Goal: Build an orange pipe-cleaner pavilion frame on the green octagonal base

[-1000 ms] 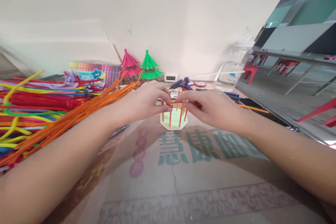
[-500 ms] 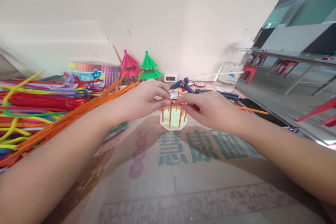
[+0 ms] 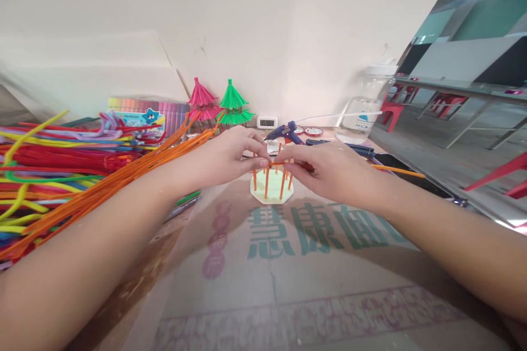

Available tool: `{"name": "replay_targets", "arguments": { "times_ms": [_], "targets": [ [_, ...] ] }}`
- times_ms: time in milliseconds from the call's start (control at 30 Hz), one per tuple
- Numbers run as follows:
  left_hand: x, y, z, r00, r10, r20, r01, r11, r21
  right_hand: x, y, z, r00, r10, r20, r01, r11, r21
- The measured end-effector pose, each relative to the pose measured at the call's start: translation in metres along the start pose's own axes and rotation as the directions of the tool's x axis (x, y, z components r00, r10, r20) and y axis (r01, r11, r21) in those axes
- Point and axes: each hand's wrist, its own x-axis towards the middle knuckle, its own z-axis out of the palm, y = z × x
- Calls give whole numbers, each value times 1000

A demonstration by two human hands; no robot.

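Several orange posts [image 3: 267, 184] stand upright on a pale yellow-green base [image 3: 273, 196] with cut corners. Across the posts, near their tops, lies an orange pipe cleaner [image 3: 279, 163]. My right hand [image 3: 325, 170] pinches it between thumb and fingers, and its far end sticks out to the right behind that hand. At the left posts, my left hand [image 3: 236, 156] is closed in a pinch at the pipe cleaner's near end; the fingertips cover the exact contact. Parts of the rear posts are hidden behind my fingers.
Coloured pipe cleaners [image 3: 61, 175] are heaped at the left, beside markers [image 3: 175, 115]. Pink [image 3: 202, 100] and green [image 3: 234, 101] tiered models, a small clock [image 3: 267, 122], a blue glue gun [image 3: 286, 131] and a water bottle [image 3: 362, 107] stand behind. A dark phone-like slab [image 3: 411, 175] lies right.
The pipe cleaner's far end has shifted slightly right. More orange shows between my fingertips, which have moved a little; the base stays almost in place.
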Motion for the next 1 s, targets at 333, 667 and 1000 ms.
{"name": "replay_targets", "arguments": {
  "times_ms": [333,667,1000],
  "targets": [
    [-1,4,-5,999,-28,-36,27,999,-29,2,2,3,995,-12,-103,9,999,-34],
    [-5,13,-6,967,63,-247,-50,997,60,0,-5,-2,975,-62,-215,71,997,35],
    [-7,14,-5,929,214,-304,-156,967,204,1,-4,-12,970,-99,-222,110,993,35]
  ]
}}
